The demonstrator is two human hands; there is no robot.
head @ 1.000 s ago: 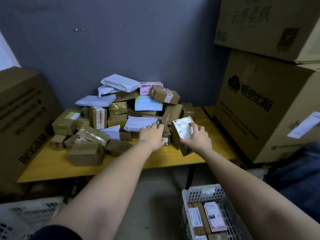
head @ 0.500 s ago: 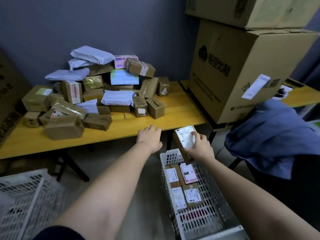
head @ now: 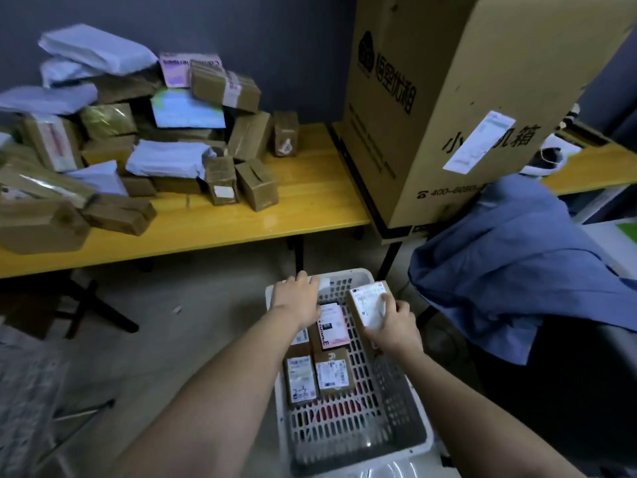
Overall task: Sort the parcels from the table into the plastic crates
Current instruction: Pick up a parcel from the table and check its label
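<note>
My right hand (head: 394, 320) grips a small brown parcel with a white label (head: 366, 300), held over the right side of the white plastic crate (head: 386, 439) on the floor. My left hand (head: 298, 298) hovers over the crate's far left corner with fingers relaxed and holds nothing. Inside the crate lie several labelled parcels, among them a pink-edged one (head: 331, 326) and two brown boxes (head: 319, 377). A pile of brown boxes and white mailer bags (head: 138, 132) covers the yellow table (head: 310, 201) at the upper left.
A big cardboard box (head: 448, 98) stands on the table's right end. Blue cloth (head: 510, 270) drapes over something to the right of the crate. Another white crate (head: 24, 391) shows blurred at the lower left. Black table legs (head: 296, 250) stand behind the crate.
My right hand carried the labelled parcel from the table's pile down over the crate. My left hand came off the pile and moved down to the crate too. The view tilted downward.
</note>
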